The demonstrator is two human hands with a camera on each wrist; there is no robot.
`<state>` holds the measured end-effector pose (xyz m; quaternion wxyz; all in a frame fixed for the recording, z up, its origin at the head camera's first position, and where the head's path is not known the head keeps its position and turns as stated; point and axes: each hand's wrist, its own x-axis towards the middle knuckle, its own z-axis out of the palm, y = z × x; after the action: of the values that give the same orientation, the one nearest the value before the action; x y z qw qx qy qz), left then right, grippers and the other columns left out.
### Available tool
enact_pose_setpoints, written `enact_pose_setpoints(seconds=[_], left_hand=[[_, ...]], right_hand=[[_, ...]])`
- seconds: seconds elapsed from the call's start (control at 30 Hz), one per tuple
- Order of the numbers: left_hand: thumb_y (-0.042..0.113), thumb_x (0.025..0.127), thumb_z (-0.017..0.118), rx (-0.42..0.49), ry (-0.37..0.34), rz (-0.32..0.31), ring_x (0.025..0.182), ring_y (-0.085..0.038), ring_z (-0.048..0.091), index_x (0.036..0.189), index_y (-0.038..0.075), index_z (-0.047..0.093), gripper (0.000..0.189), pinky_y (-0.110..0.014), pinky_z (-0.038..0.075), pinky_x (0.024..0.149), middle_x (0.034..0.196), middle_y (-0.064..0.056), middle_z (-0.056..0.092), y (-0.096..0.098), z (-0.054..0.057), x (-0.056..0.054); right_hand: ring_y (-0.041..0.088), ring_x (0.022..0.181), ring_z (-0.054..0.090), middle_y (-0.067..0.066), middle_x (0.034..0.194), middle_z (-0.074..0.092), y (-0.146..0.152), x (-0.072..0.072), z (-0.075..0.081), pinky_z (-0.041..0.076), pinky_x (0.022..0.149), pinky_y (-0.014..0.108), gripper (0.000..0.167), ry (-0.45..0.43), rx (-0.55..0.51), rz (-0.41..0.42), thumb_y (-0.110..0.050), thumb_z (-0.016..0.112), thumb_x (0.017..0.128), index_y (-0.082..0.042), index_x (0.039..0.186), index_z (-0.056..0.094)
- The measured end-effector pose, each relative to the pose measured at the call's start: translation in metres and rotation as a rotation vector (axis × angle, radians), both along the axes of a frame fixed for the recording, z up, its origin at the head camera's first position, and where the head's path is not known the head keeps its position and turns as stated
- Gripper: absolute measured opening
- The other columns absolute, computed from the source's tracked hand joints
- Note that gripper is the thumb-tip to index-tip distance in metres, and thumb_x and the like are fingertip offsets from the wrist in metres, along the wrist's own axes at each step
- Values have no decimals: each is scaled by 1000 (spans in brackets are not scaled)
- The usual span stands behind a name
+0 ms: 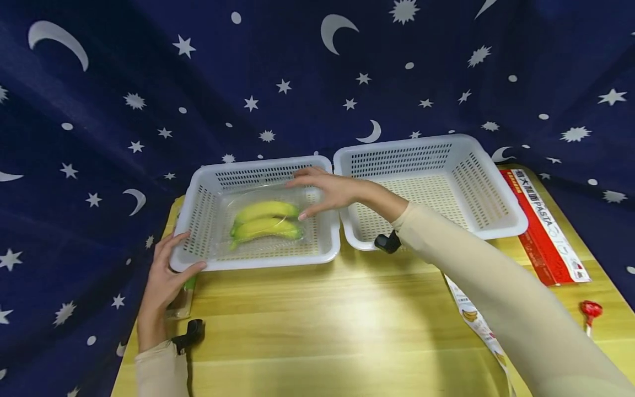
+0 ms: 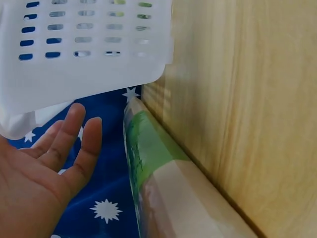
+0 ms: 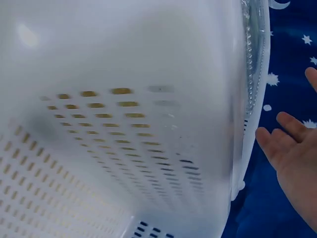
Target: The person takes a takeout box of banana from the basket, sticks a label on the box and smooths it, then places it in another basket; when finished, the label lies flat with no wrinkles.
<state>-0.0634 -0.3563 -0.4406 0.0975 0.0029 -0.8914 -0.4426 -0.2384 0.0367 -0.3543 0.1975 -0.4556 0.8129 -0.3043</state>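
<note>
Two yellow-green bananas (image 1: 267, 227) lie under clear plastic packaging (image 1: 310, 234) inside the left white basket (image 1: 258, 263). My right hand (image 1: 333, 190) reaches over that basket's right side, fingers spread, close to the right end of the packaging. In the right wrist view its fingers hold nothing; whether they touch the plastic cannot be told. At the near left corner of the same basket is my left hand (image 1: 166, 275), thumb and fingers spread around the corner. The left wrist view shows several of its fingers extended beside the basket wall.
A second white basket (image 1: 501, 232) adjoins on the right, under my right forearm. A red pasta box (image 1: 538, 253), a red lollipop (image 1: 590, 309) and a banana-printed strip (image 1: 476, 325) lie to the right. A green-and-beige package (image 2: 173, 188) lies beside my left hand.
</note>
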Motion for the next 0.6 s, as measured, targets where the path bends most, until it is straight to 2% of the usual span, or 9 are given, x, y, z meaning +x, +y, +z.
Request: enact_pose_setpoints(seconds=[0.1,0.3,0.5,0.6], left_hand=[[-5,75,80,3,-13,-7,117,-6,39,146,9,43,82,-6,36,83,149,-15,31,1,-1,0],[-2,79,78,67,-46,-42,119,-17,45,150,11,38,82,-4,41,83,148,-16,33,0,0,-2],[-8,79,75,165,-45,-76,115,-6,50,150,8,35,83,-7,46,82,148,-23,35,-3,-4,-3],[-15,77,73,237,-25,-101,115,-7,52,148,3,34,83,-9,48,83,145,-26,36,-5,-7,-5]], right_hand=[[30,148,15,14,159,22,-9,-10,0,19,118,57,74,-16,41,22,-42,75,85,-21,149,43],[28,148,16,11,159,23,-20,-30,-6,19,119,57,68,-46,64,33,-37,75,86,-21,146,47],[28,147,18,13,158,25,-31,-41,-16,22,119,54,72,-80,37,68,-32,78,85,-16,147,45],[29,146,22,14,157,29,-35,-45,-21,23,119,52,75,-79,33,73,-29,80,82,-15,147,45]])
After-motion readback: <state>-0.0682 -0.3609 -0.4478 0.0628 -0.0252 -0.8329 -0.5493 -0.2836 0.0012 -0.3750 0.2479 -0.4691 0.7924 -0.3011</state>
